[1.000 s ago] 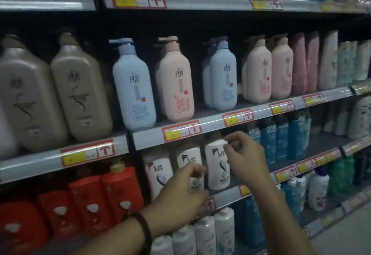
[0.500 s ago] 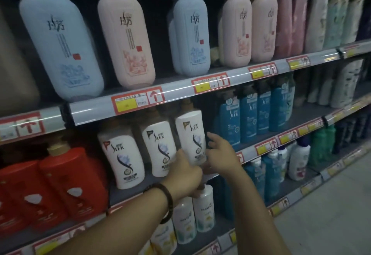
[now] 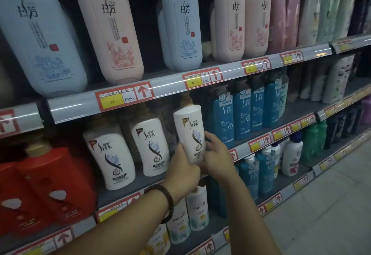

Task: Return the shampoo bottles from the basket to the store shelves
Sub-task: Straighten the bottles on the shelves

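Gripping the white shampoo bottle (image 3: 189, 134) low at its base, left hand (image 3: 183, 171) and right hand (image 3: 217, 157) wrapped it just left of the blue bottles (image 3: 241, 112); smooth, rigid, probably heavy, best held around its waist

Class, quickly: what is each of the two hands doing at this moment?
Left hand: closed around the lower part of the white SLEK bottle.
Right hand: gripping the same bottle from the other side.
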`<state>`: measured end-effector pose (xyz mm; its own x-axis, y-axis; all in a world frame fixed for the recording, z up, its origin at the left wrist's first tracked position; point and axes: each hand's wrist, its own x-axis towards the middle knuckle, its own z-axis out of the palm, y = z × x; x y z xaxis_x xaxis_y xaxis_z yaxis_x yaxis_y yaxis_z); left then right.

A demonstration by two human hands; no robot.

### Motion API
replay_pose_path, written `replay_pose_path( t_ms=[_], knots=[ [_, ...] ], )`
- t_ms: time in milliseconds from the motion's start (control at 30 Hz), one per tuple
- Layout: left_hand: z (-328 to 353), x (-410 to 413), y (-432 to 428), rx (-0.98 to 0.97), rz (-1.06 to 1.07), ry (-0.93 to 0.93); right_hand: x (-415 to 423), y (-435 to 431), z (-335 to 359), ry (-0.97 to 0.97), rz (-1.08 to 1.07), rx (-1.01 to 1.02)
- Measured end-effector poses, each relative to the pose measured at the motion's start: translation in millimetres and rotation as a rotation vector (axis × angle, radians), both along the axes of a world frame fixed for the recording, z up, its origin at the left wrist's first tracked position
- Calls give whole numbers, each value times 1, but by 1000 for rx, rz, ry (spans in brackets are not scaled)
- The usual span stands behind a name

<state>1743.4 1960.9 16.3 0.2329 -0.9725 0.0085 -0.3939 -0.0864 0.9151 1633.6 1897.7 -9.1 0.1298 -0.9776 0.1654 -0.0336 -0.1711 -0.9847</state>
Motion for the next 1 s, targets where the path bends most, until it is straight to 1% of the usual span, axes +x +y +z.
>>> replay_pose_path(
  t_ms=[100, 167, 233, 267, 300, 333, 433, 500, 567, 633, 700, 800, 900, 1000],
  knots=[
    [-2, 4, 1, -4, -34, -39, -6, 4, 1, 17, 70, -2],
    [1, 9, 6, -31, -76, -68, -6, 9, 5, 91, 32, -47],
    [7, 18, 19, -83, -62, -112, -4, 18, 13, 269, -173, -166],
    [8, 24, 25, -103, -16, -149, -2, 23, 19, 333, -289, -253],
    [6, 33, 30, -120, 45, -202, 1, 28, 25, 363, -363, -339],
    [4, 42, 35, -126, 95, -259, 5, 34, 33, 379, -379, -413],
    [-1, 63, 58, -149, 155, -408, 29, 50, 54, 471, -260, -549],
    [-3, 76, 71, -136, 143, -451, 53, 59, 62, 535, -222, -550],
    [-3, 86, 78, -115, 124, -477, 76, 65, 64, 558, -216, -494],
    [-2, 96, 77, -126, 110, -425, 95, 67, 63, 578, -216, -431],
    [0, 102, 73, -133, 82, -308, 107, 65, 61, 586, -227, -371],
    [2, 107, 67, -109, -22, -141, 119, 63, 61, 582, -258, -291],
    [2, 107, 64, -44, -31, 39, 129, 63, 58, 594, -306, -251],
    [-3, 111, 65, -49, -11, 40, 137, 64, 57, 588, -345, -212]
  ],
)
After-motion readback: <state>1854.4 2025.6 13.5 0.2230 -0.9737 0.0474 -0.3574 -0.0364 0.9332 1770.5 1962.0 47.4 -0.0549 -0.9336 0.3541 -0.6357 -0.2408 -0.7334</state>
